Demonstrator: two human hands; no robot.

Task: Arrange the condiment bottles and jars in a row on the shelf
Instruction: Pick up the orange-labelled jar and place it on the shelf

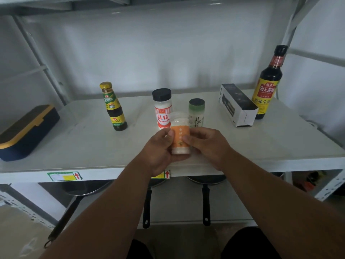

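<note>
Orange-labelled jar, clasped by both the left hand and right hand near the shelf front edge, should probably be set upright beside the red-labelled jar.

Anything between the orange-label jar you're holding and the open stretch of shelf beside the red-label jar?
Nothing visible blocks it. Both hands, left hand and right hand, hold the orange-label jar just in front of the red-label jar and green-lidded jar; the shelf to their left lies bare up to the small dark bottle.
</note>
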